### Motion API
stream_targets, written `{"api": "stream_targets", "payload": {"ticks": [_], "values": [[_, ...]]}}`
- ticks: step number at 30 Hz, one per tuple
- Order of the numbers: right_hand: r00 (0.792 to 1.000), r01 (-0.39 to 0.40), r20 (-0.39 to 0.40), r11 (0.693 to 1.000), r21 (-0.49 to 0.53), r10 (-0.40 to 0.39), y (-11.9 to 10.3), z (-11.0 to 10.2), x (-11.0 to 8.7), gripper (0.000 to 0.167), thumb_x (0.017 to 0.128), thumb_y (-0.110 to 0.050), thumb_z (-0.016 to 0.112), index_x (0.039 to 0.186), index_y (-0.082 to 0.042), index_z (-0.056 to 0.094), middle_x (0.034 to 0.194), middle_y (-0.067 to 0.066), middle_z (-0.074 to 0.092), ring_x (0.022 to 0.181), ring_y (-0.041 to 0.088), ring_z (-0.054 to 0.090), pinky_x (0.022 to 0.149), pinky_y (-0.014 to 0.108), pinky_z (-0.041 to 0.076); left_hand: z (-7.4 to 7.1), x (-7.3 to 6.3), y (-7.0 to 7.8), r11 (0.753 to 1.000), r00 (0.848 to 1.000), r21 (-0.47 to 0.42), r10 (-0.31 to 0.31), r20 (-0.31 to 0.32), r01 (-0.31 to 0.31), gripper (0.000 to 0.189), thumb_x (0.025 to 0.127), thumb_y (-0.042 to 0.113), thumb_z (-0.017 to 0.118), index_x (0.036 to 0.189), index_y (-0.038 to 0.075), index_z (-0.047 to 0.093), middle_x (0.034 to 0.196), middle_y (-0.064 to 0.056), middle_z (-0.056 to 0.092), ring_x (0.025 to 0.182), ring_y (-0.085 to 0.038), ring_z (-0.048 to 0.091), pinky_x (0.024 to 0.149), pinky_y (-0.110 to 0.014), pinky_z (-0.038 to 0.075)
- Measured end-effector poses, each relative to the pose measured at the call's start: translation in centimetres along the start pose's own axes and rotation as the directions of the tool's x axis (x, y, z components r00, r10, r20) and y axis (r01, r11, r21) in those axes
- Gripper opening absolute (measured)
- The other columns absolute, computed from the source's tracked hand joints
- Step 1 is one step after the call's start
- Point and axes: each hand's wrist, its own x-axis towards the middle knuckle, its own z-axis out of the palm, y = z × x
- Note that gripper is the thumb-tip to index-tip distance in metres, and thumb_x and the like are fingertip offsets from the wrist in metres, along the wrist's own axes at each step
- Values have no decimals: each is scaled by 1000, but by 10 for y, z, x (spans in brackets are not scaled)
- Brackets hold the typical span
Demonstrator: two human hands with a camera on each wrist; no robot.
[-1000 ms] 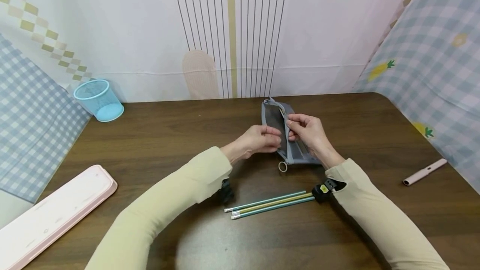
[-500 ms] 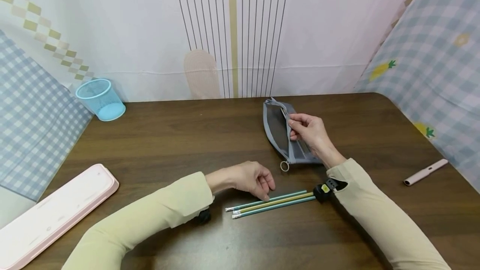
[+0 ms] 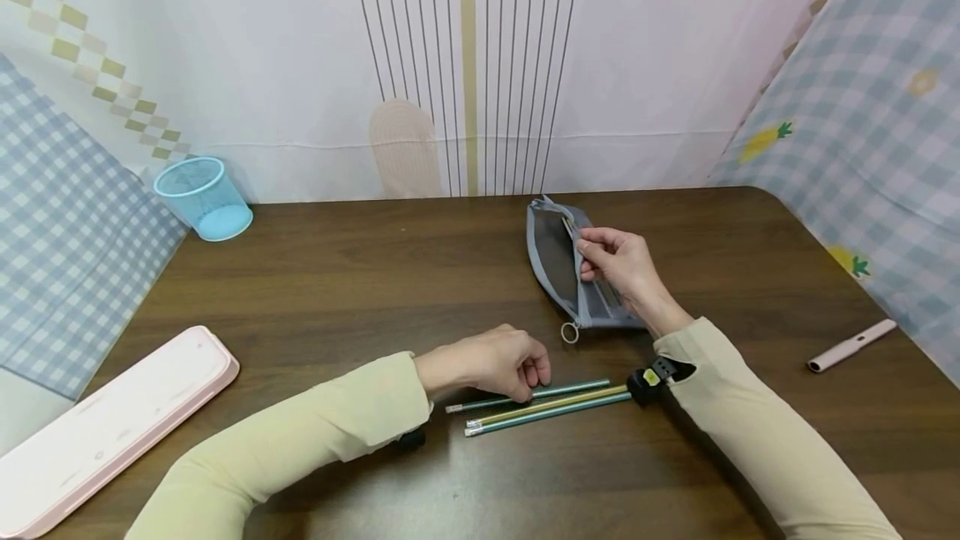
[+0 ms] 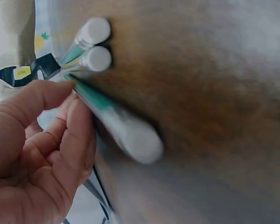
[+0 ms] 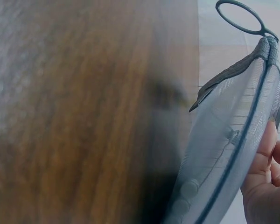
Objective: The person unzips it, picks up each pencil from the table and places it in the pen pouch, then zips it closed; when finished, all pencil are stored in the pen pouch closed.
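My left hand (image 3: 498,361) pinches a green pencil (image 3: 573,387) between thumb and fingers, low over the table. In the left wrist view the white eraser end of this pencil (image 4: 140,142) points toward the camera. Beside it lie a yellow pencil (image 3: 558,404) and another green pencil (image 3: 558,412), close together. Farther back, my right hand (image 3: 618,269) grips one edge of a grey mesh pencil pouch (image 3: 551,261), whose zip opening gapes. Through its mesh, pale round ends (image 5: 189,189) show in the right wrist view. A ring (image 3: 570,332) hangs from the zip.
A light blue mesh cup (image 3: 204,198) stands at the back left. The pale pink case (image 3: 120,427) lies along the left side. Near the right edge is a pink pen-like stick (image 3: 851,346). Patterned cloths hang behind and at both sides.
My left hand has come away from the pouch, down to the pencils, and taken hold of the far green one, shifting it slightly from the others. The right hand keeps its grip on the pouch.
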Motion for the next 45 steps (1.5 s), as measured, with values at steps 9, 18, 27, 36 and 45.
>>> {"api": "stream_targets", "payload": {"ticks": [9,18,27,36,45], "values": [[1000,3,-7,1000,-7,-3,1,0,-1,36,94,-3,53,125,15,49,69,-4,56,53,1,56,52,14,52,-11,-3,-10,999,999,32,-27,38,26,18,71,-1,70,80,13,69,68,10,61,65,2,53,61,-12,44],[1000,10,-2,1000,-1,-10,-1,0,1,36,94,-2,53,125,16,48,69,-5,57,53,1,56,53,14,52,-52,-17,-42,892,950,-403,-84,301,207,20,81,-6,61,100,-2,64,79,1,62,71,-5,57,64,-20,54],[1000,3,2,1000,-8,-3,0,2,1,36,95,-3,53,125,15,48,69,-7,57,53,1,56,53,14,52,-78,-3,-68,708,977,-674,-129,170,211,27,91,1,53,116,-9,54,89,-3,66,76,-6,59,67,-19,53],[1000,-3,18,999,-43,4,0,5,1,36,95,-6,53,127,12,49,72,-5,57,55,1,57,55,15,53,-66,55,-48,380,945,-914,-328,12,143,33,95,0,48,128,-5,47,122,-21,57,75,-9,62,62,-16,53],[1000,-8,16,998,-66,9,2,5,1,36,95,-7,54,127,11,50,75,-5,58,56,1,56,55,15,53,-51,93,-36,324,867,-945,-485,-117,53,34,91,-3,57,124,-5,53,108,-18,62,85,-16,63,79,-26,56]]}}
